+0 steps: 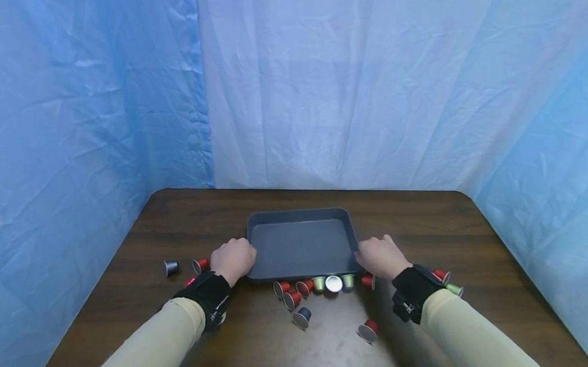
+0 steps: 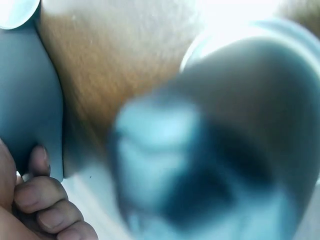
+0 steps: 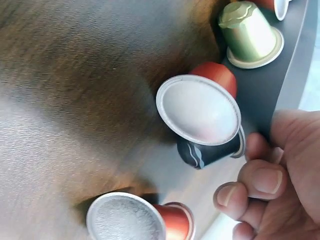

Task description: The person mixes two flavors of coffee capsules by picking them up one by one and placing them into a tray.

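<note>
A dark grey rectangular tray (image 1: 300,243) lies on the table between both hands. My left hand (image 1: 234,258) grips its left side near the front corner, and its curled fingers (image 2: 50,200) show beside the tray wall (image 2: 30,85) in the left wrist view. On the opposite side my right hand (image 1: 383,256) pinches the rim, with the thumb and curled fingers (image 3: 267,180) at the edge in the right wrist view. Coffee capsules lie along the tray's front: red ones (image 1: 292,300), green ones (image 1: 319,284) and a white-lidded one (image 1: 334,283). A black capsule (image 3: 205,152) sits close by the right fingers.
Nearer me on the wooden table (image 1: 263,350) are a dark capsule (image 1: 303,317) and a red capsule (image 1: 368,330). Left of the left hand lie another dark capsule (image 1: 170,268) and a red one (image 1: 200,265). More lie by the right wrist. Blue curtains (image 1: 340,96) surround the table.
</note>
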Demonstrator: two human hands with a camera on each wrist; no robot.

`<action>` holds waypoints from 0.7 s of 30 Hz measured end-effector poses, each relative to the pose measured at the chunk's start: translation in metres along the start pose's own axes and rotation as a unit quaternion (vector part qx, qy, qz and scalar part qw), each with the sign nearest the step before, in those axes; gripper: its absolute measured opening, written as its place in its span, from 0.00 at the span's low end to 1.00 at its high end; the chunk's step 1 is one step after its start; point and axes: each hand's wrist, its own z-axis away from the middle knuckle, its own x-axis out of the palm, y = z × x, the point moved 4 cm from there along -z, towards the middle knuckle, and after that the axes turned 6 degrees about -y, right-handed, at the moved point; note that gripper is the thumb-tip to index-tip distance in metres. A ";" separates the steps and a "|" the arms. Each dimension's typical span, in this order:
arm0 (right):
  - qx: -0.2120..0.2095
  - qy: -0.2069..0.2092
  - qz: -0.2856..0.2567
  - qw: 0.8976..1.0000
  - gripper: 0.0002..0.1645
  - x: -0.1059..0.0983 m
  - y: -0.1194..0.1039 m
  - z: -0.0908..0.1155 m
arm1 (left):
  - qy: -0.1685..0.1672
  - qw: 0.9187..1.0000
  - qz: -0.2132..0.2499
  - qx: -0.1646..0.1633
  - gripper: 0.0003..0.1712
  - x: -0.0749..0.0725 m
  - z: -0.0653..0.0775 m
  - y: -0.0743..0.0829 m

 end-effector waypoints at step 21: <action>-0.018 0.027 -0.023 0.999 0.19 -0.009 0.012 0.010 | 0.014 1.000 0.015 0.014 0.23 0.004 0.004 0.005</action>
